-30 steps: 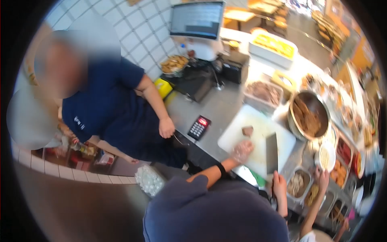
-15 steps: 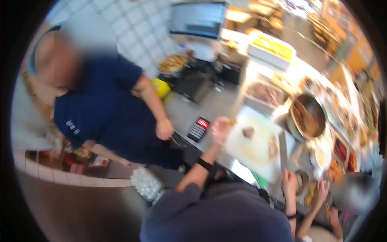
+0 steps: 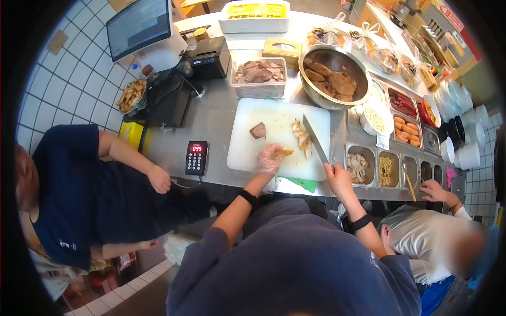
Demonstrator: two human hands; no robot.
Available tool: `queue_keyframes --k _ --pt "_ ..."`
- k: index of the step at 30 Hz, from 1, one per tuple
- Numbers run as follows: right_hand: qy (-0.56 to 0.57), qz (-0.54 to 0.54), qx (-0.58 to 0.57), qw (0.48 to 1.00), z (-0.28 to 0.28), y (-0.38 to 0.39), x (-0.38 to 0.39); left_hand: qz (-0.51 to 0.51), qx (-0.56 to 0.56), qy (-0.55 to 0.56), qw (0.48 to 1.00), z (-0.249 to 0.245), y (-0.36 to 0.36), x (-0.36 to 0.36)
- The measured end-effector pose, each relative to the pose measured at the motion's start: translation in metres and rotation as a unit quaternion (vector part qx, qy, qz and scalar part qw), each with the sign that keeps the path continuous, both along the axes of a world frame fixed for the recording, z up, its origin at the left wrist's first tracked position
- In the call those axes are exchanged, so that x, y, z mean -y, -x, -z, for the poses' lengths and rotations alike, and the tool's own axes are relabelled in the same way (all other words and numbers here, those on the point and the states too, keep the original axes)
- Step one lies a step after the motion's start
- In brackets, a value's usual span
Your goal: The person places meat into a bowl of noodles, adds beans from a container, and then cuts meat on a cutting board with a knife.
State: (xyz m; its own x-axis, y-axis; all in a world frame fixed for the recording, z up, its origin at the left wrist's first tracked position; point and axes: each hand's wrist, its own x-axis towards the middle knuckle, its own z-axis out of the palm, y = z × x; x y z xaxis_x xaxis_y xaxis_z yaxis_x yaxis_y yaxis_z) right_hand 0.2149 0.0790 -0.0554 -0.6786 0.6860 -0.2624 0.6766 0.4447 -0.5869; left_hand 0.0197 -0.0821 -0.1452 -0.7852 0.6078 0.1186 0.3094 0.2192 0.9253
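Observation:
My left hand (image 3: 268,159), in a clear plastic glove, is closed around a yellowish piece of meat (image 3: 283,153) over the front part of a white cutting board (image 3: 242,152). My right hand (image 3: 339,180) grips the handle of a knife (image 3: 316,140). Its broad blade points away from me across the right side of the board. Just left of the blade lie cut yellow-skinned meat pieces (image 3: 301,138). A browner chunk of meat (image 3: 258,131) rests apart on the board's left half. Something green (image 3: 298,183) shows under the board's front edge.
Behind the board stand a tub of sliced meat (image 3: 258,73) and a metal bowl of brown meat (image 3: 337,79). Metal food pans (image 3: 360,167) line the right side. A keypad device (image 3: 196,158) sits at left. Co-workers (image 3: 68,195) stand on both sides, one hand (image 3: 435,190) at the pans.
The view has swung and become sharper. My left hand with the meat piece has come from the board's left edge to over its front part. My right hand stays on the knife.

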Motion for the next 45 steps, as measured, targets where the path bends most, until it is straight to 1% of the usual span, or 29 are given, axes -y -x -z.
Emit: queue_keyframes --k 1,3,4,5,7,10,11,13,16,19,22,25,27,28,30,31,33,34,36,37,40,41,43,45 --pt "-0.005 -0.004 -0.006 1.000 -0.005 0.002 0.003 0.006 -0.044 -0.004 0.999 0.007 0.001 -0.003" --pt "-0.015 -0.012 -0.018 1.000 -0.016 0.007 0.007 0.005 -0.080 -0.029 0.996 0.016 0.001 -0.006" --pt "0.006 -0.011 -0.028 1.000 -0.018 0.008 0.008 0.005 -0.098 -0.041 0.994 0.017 0.001 -0.006" --pt "0.027 -0.009 -0.036 0.999 -0.019 0.008 0.009 0.000 -0.088 -0.059 0.994 0.018 0.000 -0.005" --pt "0.065 -0.011 -0.040 0.997 -0.025 0.008 0.012 -0.012 -0.068 -0.094 0.993 0.019 -0.003 -0.001" --pt "0.085 -0.033 -0.019 0.996 -0.037 0.011 0.024 -0.078 0.101 -0.184 0.975 0.018 -0.011 -0.002" --pt "0.112 -0.040 0.018 0.993 -0.064 0.016 0.030 -0.075 0.050 -0.145 0.985 0.017 -0.011 0.000" --pt "0.070 -0.078 0.011 0.994 -0.055 0.014 0.035 -0.066 -0.053 -0.066 0.994 0.016 -0.008 0.008" --pt "0.024 -0.115 0.034 0.993 -0.047 0.016 0.040 -0.052 -0.064 -0.061 0.995 0.024 -0.005 0.006" --pt "0.000 -0.131 0.058 0.990 -0.049 0.020 0.043 -0.063 -0.037 -0.072 0.995 0.041 -0.003 0.002" --pt "-0.029 -0.148 0.074 0.986 -0.046 0.021 0.047 -0.090 0.039 -0.126 0.987 0.046 -0.008 -0.003" --pt "-0.049 -0.162 0.093 0.981 -0.045 0.024 0.054 -0.150 0.159 -0.114 0.969 0.039 -0.012 -0.007" --pt "-0.058 -0.171 0.115 0.977 -0.043 0.026 0.058 -0.141 0.110 -0.116 0.977 0.060 -0.008 -0.005" --pt "-0.059 -0.172 0.118 0.976 -0.042 0.028 0.061 -0.136 0.086 -0.115 0.980 0.059 -0.007 -0.005" --pt "-0.057 -0.174 0.125 0.975 -0.041 0.033 0.063 -0.166 0.152 -0.174 0.959 0.057 -0.012 -0.013" --pt "-0.070 -0.176 0.092 0.978 -0.034 0.035 0.062 -0.183 0.185 -0.203 0.944 0.053 -0.014 -0.016" --pt "-0.093 -0.181 0.026 0.979 -0.008 0.042 0.059 -0.185 0.234 -0.216 0.930 0.057 -0.016 -0.012" --pt "-0.090 -0.193 0.036 0.976 0.001 0.044 0.053 -0.186 0.258 -0.223 0.922 0.058 -0.017 -0.009" --pt "-0.086 -0.214 0.056 0.972 0.015 0.047 0.035 -0.142 0.182 -0.181 0.956 0.048 -0.019 -0.004" --pt "-0.064 -0.189 0.039 0.979 0.013 0.049 0.032 -0.119 0.142 -0.162 0.969 0.044 -0.018 -0.005" --pt "0.053 -0.111 -0.031 0.992 0.001 0.059 0.012 -0.124 0.115 -0.199 0.965 0.041 -0.020 -0.007" --pt "0.066 -0.089 -0.021 0.994 -0.008 0.059 0.010 -0.119 0.094 -0.186 0.971 0.046 -0.019 -0.007" --pt "0.064 -0.117 0.023 0.991 -0.028 0.051 0.009 -0.112 0.054 -0.157 0.980 0.054 -0.016 -0.004" --pt "0.056 -0.143 0.060 0.986 -0.042 0.045 0.013 -0.119 0.088 -0.159 0.976 0.054 -0.017 -0.004"
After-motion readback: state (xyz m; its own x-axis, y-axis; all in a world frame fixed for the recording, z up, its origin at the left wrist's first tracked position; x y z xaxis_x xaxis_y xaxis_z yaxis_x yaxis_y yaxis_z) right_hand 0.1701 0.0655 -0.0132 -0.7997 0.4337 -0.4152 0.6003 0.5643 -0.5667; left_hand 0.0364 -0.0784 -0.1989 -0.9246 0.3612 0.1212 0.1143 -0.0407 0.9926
